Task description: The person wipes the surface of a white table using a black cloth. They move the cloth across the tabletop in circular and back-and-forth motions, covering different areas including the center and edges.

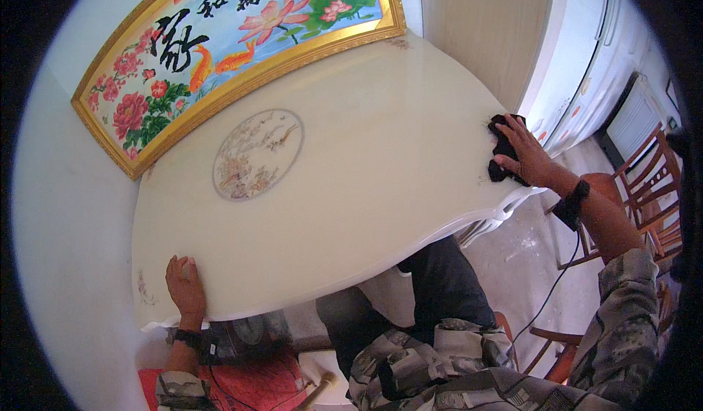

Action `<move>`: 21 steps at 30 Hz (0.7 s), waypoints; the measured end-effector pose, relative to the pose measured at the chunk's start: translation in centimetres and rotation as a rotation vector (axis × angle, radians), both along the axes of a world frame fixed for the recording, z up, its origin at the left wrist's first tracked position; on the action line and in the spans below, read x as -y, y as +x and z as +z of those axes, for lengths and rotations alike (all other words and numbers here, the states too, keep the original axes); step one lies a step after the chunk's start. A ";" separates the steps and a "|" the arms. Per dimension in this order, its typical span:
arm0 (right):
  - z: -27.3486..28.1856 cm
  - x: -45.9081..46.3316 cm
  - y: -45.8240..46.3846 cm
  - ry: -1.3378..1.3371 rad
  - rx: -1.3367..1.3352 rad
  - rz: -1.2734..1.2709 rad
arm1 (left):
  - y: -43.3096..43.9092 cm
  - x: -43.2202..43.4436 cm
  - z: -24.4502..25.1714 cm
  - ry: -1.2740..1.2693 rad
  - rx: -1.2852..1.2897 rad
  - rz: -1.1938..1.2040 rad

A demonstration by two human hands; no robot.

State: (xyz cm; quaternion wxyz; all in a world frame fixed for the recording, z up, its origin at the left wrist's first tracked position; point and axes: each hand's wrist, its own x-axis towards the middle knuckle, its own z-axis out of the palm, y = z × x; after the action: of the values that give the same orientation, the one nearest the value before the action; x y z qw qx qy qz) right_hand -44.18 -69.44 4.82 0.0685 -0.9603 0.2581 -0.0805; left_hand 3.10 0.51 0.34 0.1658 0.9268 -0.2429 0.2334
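Note:
A pale, glossy tabletop (351, 180) with a curved edge and an oval landscape print (258, 155) spreads before me. At its right end, a crumpled black cloth (501, 144) lies under my right hand (527, 155), whose fingers spread over it and press it to the surface near the edge. Close to the front left corner, my left hand (185, 287) rests on the table with its fingers curled in. Nothing shows in that hand. Dark bands circle both wrists, each with a thin cable.
A gold-framed picture (236, 54) with flowers, fish and writing leans along the back edge. A refrigerator (576, 54) and wooden chairs (653, 185) stand to the right. A red bag or cloth (258, 381) lies below left, beside a dark object (250, 331) under the table.

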 end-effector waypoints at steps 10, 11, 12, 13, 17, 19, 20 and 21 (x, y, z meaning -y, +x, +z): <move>0.5 -1.1 -1.1 -0.001 -0.048 -0.007 | 1.4 -1.4 -0.9 0.113 0.055 -0.031; 0.6 -1.3 -1.7 0.017 -0.033 0.013 | 1.3 -1.3 -0.9 0.078 0.032 -0.014; 0.6 -1.5 -2.2 0.026 -0.040 0.013 | 1.1 -1.2 -0.8 0.045 0.010 0.003; 0.6 -1.4 -2.4 0.020 -0.052 0.001 | 0.9 -1.1 -0.8 0.015 -0.019 0.032; -0.2 0.3 -1.1 -0.032 -0.082 -0.008 | 0.5 -0.6 -0.4 -0.023 -0.053 0.025; -0.6 1.7 0.3 -0.032 -0.049 0.013 | 0.6 -0.5 -0.2 -0.021 -0.053 0.024; -0.7 2.3 1.2 -0.031 -0.082 -0.029 | 0.6 -0.5 -0.2 -0.028 -0.059 0.020; -0.7 2.9 2.1 -0.035 -0.068 -0.009 | 0.7 -0.5 -0.2 -0.034 -0.064 0.017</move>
State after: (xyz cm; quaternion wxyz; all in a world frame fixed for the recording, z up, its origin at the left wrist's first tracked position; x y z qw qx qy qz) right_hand -42.04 -72.31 4.10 0.0426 -0.9624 0.2629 -0.0526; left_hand 3.77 1.01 0.18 0.1872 0.9329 -0.2257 0.2092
